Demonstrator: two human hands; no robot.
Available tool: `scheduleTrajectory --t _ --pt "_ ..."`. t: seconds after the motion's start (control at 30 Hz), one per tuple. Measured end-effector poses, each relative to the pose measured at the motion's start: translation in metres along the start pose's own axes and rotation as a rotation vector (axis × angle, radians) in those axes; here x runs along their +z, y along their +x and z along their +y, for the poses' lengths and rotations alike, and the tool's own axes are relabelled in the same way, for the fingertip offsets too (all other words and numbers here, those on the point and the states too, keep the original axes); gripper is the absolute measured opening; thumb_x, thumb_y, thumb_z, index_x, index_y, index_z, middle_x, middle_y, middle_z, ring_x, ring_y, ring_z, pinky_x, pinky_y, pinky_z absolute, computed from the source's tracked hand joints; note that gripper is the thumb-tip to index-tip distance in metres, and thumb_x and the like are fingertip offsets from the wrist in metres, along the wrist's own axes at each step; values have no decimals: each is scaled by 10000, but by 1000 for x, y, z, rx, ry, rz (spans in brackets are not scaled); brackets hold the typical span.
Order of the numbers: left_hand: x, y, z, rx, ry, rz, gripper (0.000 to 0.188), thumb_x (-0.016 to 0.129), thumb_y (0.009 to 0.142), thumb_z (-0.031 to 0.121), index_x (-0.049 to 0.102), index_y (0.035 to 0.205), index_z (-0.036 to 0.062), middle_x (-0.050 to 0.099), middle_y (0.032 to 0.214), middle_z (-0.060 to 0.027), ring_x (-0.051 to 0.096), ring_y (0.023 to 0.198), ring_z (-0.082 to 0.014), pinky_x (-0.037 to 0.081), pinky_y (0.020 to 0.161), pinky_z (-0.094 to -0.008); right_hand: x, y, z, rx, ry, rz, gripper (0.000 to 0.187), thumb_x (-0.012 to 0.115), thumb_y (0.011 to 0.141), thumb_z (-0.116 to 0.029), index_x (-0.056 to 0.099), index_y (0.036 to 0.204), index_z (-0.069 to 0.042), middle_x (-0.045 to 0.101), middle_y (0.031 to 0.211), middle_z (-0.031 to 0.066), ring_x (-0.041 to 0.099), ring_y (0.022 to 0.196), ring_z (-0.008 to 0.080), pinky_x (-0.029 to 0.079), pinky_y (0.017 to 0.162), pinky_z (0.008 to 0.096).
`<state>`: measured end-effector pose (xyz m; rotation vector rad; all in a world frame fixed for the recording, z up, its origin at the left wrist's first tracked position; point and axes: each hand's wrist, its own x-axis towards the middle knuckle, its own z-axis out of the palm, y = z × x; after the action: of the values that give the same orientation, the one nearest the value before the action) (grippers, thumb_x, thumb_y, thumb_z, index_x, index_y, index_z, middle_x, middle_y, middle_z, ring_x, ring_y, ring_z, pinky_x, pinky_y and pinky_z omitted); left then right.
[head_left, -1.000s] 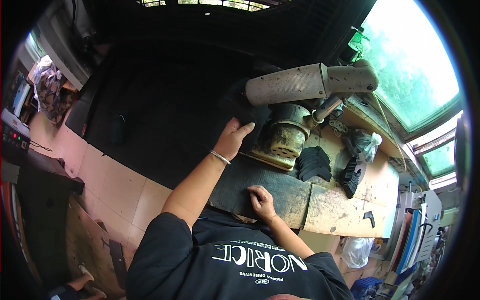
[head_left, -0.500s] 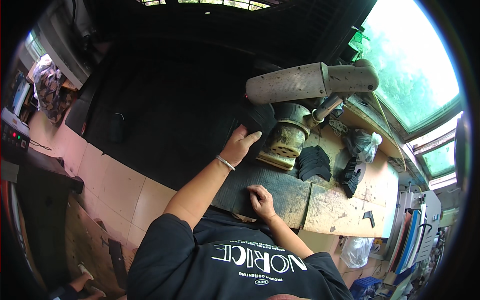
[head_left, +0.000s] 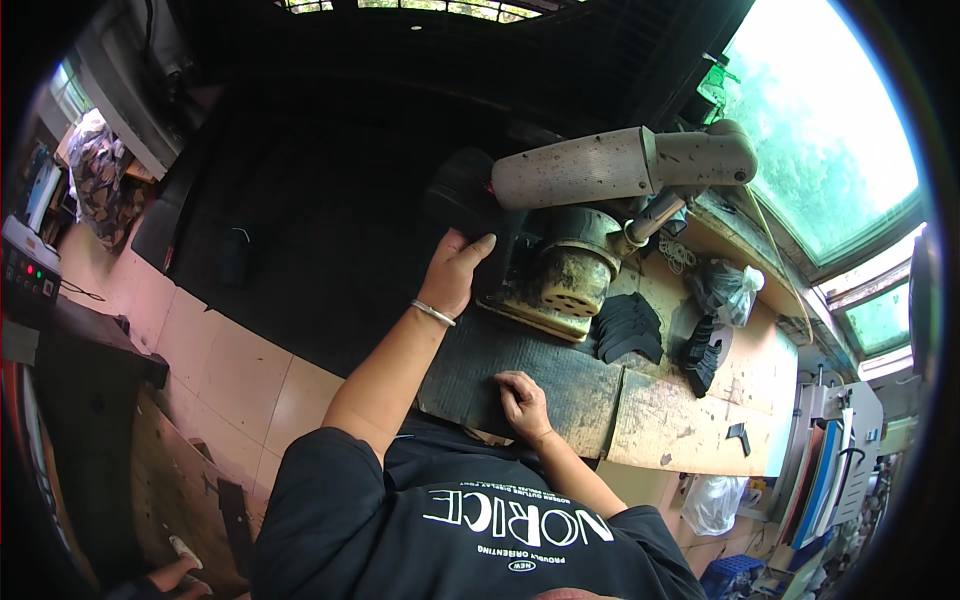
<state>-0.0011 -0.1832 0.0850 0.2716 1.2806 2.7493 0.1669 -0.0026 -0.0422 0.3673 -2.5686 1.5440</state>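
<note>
My left hand (head_left: pixel 452 272) is closed on the near end of a dark, flat piece (head_left: pixel 462 188), its thumb lying along the side. That piece reaches away over the black work surface, just left of the tip of the white, stained machine arm (head_left: pixel 575 168). Beyond its outline, little of it can be made out against the dark. Right of this hand stands a worn, cream-coloured round machine head (head_left: pixel 575 272) on a flat base. Curled on the dark bench mat near my body, my right hand (head_left: pixel 523 403) shows nothing in its fingers.
Fanned black pieces (head_left: pixel 628 328) lie right of the machine, with a second black stack (head_left: pixel 703 358) farther right. A tied plastic bag (head_left: pixel 732 290) sits by the window. A small black angled piece (head_left: pixel 738 437) lies near the bench edge. A dark spool-like object (head_left: pixel 234 258) stands at left.
My left hand has moved left and farther away, carrying the dark piece from beside the machine head to left of the machine arm's tip. My right hand has stayed in place.
</note>
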Motion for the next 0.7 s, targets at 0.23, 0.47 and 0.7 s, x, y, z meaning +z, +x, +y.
scheduleTrajectory --t 0.23,0.47,0.7 --pt "-2 5 12 58 -24 -3 261 636 896 121 625 1126 -3 666 1105 -67 609 1028 -151 438 939 -298 0 1 -2 -5 -7 0 184 597 836 8 668 998 -44 674 976 131 647 898 310 507 811 353" --pt "-5 1 4 59 -9 9 329 616 904 104 578 1209 -12 627 1186 -68 571 1096 -146 409 986 -292 0 0 0 -8 -13 -2 182 601 835 7 668 997 -45 672 982 129 647 906 310 506 816 351" --pt "1 -13 -8 -28 27 -62 401 571 932 65 507 1322 3 560 1292 -52 505 1197 -138 357 1065 -288 0 0 0 -7 -14 -4 191 599 832 15 669 1000 -44 672 987 134 647 914 312 506 825 351"
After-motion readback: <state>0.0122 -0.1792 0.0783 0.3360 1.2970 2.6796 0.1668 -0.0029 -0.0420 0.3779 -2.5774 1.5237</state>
